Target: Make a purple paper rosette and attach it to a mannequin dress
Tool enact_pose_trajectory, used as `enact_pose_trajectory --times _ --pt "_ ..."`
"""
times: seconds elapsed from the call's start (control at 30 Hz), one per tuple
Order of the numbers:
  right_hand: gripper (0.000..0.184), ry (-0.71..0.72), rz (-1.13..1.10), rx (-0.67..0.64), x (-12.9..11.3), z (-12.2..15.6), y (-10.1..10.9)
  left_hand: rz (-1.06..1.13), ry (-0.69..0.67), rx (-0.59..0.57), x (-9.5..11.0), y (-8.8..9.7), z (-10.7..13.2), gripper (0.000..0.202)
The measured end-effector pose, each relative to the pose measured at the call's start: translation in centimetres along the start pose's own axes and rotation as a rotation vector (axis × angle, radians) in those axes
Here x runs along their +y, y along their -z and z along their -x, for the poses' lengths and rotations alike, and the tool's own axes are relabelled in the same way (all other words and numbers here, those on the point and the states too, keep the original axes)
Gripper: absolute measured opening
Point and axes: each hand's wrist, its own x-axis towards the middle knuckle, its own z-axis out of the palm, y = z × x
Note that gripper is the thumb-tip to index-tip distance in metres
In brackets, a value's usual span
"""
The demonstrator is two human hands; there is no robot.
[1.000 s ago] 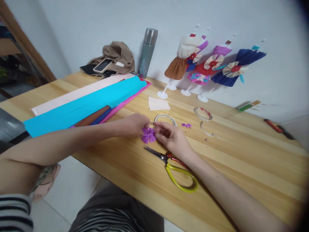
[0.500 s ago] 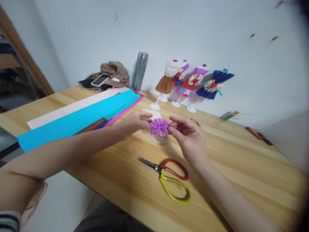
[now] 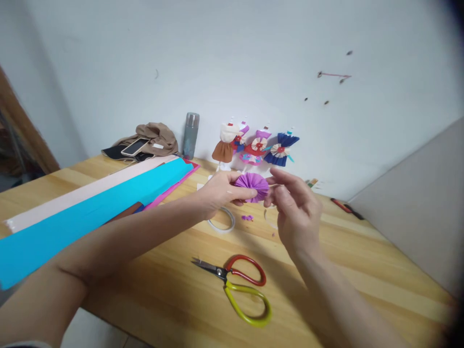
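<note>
A purple pleated paper rosette [image 3: 250, 181] is held up over the table. My left hand [image 3: 221, 193] pinches it from the left, with the thumb lying across its front. At the rosette's right edge, my right hand [image 3: 299, 208] has its fingers half curled and apart, the fingertips at or touching the pleats. Below lie scissors [image 3: 219, 272] with one red and one yellow handle. A white tape roll [image 3: 222, 229] rests under my left wrist, beside small purple paper scraps [image 3: 247, 218].
Blue paper [image 3: 97, 208] and other coloured sheets lie on the left of the wooden table [image 3: 163, 285]. Behind them are a brown cloth bag [image 3: 159, 137], a phone [image 3: 135, 146] and a flask [image 3: 191, 135]. Several small paper dresses on stands [image 3: 259, 147] line the wall.
My left hand has gone from open beside the rosette to pinching it. My right hand has loosened its pinch at the edge. The view has shifted, and purple scraps now show on the table.
</note>
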Motion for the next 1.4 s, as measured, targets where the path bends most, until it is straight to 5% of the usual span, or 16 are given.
enact_pose_trajectory --times 0.2,0.53,0.83,1.07,1.3,1.4 --pt "0.017 -0.156 0.039 -0.141 -0.8 -1.6 1.2 -0.097 0.136 -0.049 2.0 -0.3 -0.4 0.003" --pt "0.022 -0.302 -0.34 -0.003 1.3 -0.5 -0.7 0.367 -0.065 0.091 -1.7 -1.4 -1.5 0.022" --pt "0.024 -0.287 -0.325 -0.064 1.4 0.3 -1.2 0.336 -0.089 0.129 -1.5 -1.1 -1.2 0.022" --pt "0.024 0.011 -0.017 -0.061 0.3 -0.6 0.5 0.004 -0.099 0.089 -0.4 -0.5 -1.1 0.011" --pt "0.017 -0.128 -0.052 -0.061 -0.1 -1.1 0.6 0.076 -0.066 0.089 -0.1 -0.6 -1.0 0.046" --pt "0.017 -0.185 -0.093 -0.04 0.0 -0.9 0.4 0.153 -0.059 0.049 -0.3 -0.5 -0.9 0.033"
